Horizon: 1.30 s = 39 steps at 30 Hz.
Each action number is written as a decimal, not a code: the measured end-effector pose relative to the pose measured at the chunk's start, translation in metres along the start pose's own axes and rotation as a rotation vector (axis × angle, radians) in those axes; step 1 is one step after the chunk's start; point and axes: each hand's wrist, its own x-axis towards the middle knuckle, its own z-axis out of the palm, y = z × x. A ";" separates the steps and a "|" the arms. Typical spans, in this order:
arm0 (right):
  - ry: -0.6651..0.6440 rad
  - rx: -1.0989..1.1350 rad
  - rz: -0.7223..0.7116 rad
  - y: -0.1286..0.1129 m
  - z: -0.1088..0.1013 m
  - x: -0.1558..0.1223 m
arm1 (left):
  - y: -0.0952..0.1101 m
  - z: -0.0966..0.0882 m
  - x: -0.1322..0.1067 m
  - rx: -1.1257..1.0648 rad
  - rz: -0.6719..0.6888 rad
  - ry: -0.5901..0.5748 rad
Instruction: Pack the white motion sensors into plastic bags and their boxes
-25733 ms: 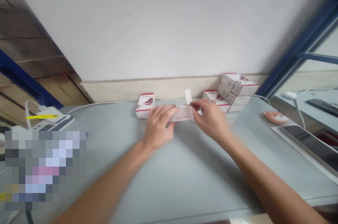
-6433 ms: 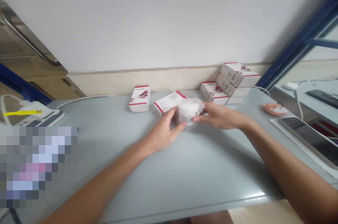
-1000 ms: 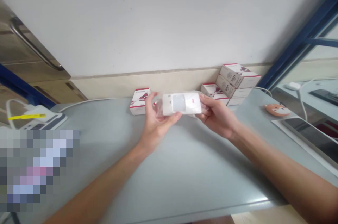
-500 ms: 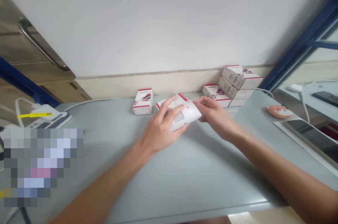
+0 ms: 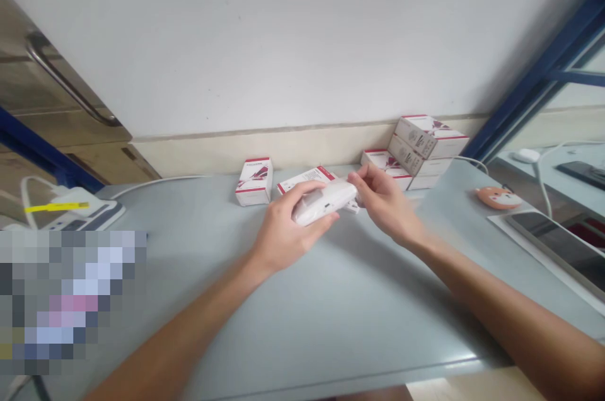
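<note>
My left hand (image 5: 283,231) is wrapped round a white plastic device (image 5: 326,199), held just above the grey table (image 5: 331,313). Its long side lies slanted, right end higher. My right hand (image 5: 385,202) pinches the device's right end with fingertips. Right behind the device lies an open white-and-red box (image 5: 302,181) on its side. A closed box of the same kind (image 5: 254,181) stands to the left.
Three white-and-red boxes (image 5: 420,149) are stacked against the wall at the back right. An orange animal-shaped object (image 5: 498,197) and a dark tablet (image 5: 558,249) lie at the right. A white scale with a yellow tag (image 5: 70,212) sits at the left, cable running along the wall.
A second ago both hands held the device up, face toward me. It has since been turned over and lowered toward the table, my left hand now gripping it from above.
</note>
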 end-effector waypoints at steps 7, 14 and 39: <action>-0.041 -0.098 -0.100 0.007 -0.001 0.002 | 0.015 -0.006 0.010 -0.409 -0.453 -0.114; -0.199 -0.165 -0.199 0.015 -0.011 0.006 | 0.015 -0.012 0.009 -0.653 -0.707 -0.359; -0.276 0.398 0.116 0.008 -0.026 0.018 | 0.003 -0.009 0.006 -0.256 -0.188 0.018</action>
